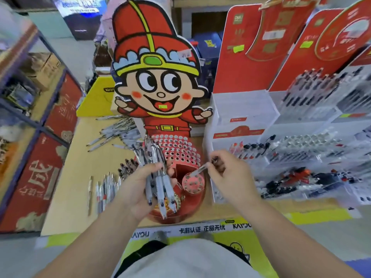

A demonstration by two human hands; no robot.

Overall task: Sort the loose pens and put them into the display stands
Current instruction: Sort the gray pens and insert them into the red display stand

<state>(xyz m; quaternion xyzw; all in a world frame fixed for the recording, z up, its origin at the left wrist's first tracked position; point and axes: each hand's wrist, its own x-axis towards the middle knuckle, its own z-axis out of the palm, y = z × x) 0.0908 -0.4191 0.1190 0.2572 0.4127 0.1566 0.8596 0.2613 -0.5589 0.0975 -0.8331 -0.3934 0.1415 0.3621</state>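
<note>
Your left hand (138, 185) wraps a bundle of grey pens (160, 183), its grip closed round the barrels, tips fanning down toward you and the other ends rising past your fingers. I judge that this puts a ready supply right beside the work, so you need not reach across the tabletop (80, 167) for each one. Your right hand (226, 173) pinches a single pen (198, 169) in a narrow grip near its upper end. The pen tilts so its tip points at the small round holed cup (192, 184) at the front of the red cartoon stand (160, 81), which sits at the middle of the tabletop's near edge. Holding it high leaves the tip free to aim. Blur hides whether the tip has entered a hole or only hovers at one. Behind the cup, the stand's sloped holed rack (176, 149) shows mostly empty holes, so filling looks far from done. More loose pens (116, 133) lie scattered toward the far left corner, and a tidier row of pens (102, 189) lies along the left side nearer you, probably sorted by kind. Clear stands (301, 149) along the right edge hold red and black pens
</note>
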